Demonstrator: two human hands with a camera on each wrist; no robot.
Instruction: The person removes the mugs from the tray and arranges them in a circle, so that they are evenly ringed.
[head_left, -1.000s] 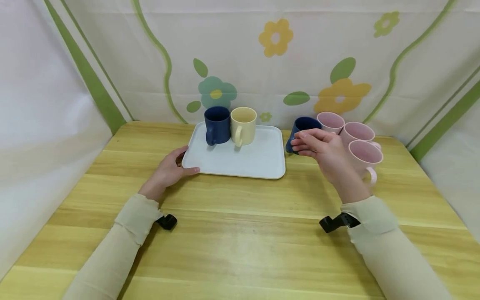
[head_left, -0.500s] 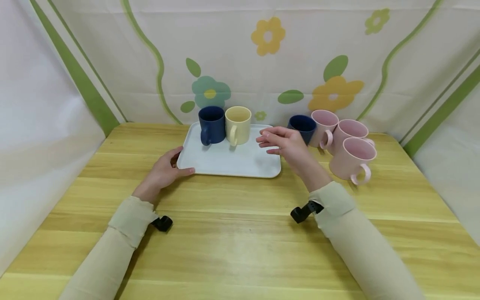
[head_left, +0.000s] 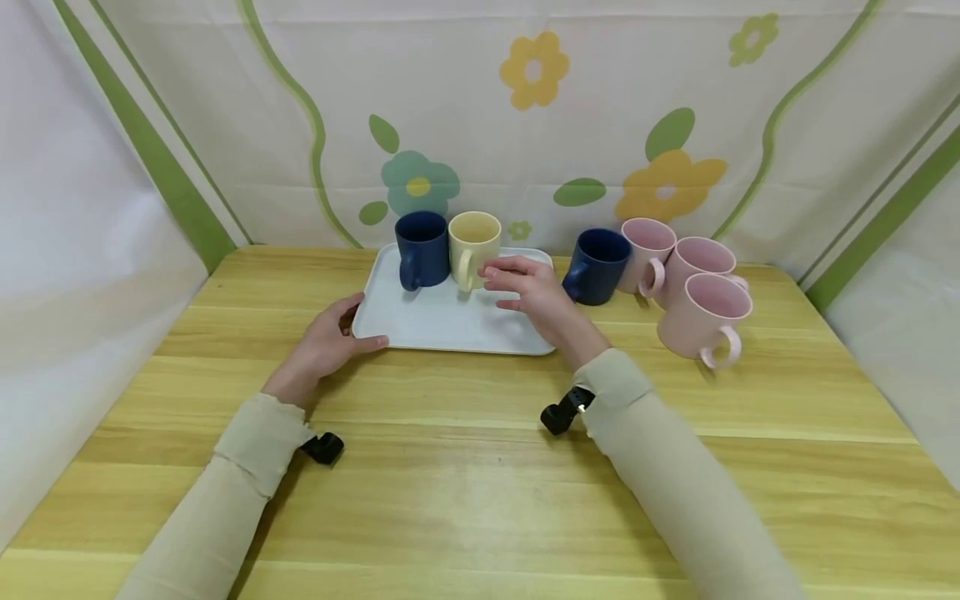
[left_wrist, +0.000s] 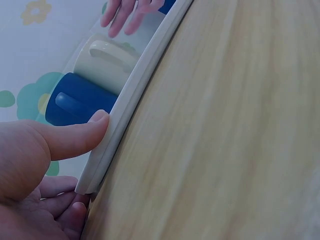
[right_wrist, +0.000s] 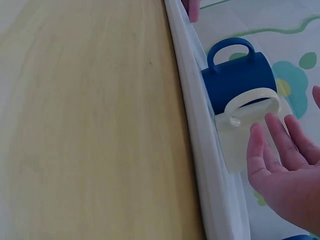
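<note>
A white tray [head_left: 450, 327] lies on the table, with a dark blue mug [head_left: 422, 250] and a pale yellow mug [head_left: 480, 233] side by side at its back left. My left hand [head_left: 322, 342] grips the tray's left end, thumb on the front rim and the other fingers around the side. In the left wrist view the thumb [left_wrist: 75, 140] lies along the rim. Over the tray's right half hovers my right hand [head_left: 536, 296], fingers loosely extended toward the yellow mug, holding nothing. Its fingertips overlap that mug's handle in the head view; the right wrist view shows them close to the mug's body.
Right of the tray stands another dark blue mug [head_left: 597, 267]. Beside it are three pink mugs, a rear one [head_left: 637, 262], a middle one [head_left: 686, 262] and a front one [head_left: 697, 325]. A flower-printed curtain [head_left: 465, 108] closes off the back of the wooden table [head_left: 450, 467].
My right hand has moved left, from in front of the second blue mug to beside the yellow mug. The left hand keeps its hold on the tray; the view has shifted slightly.
</note>
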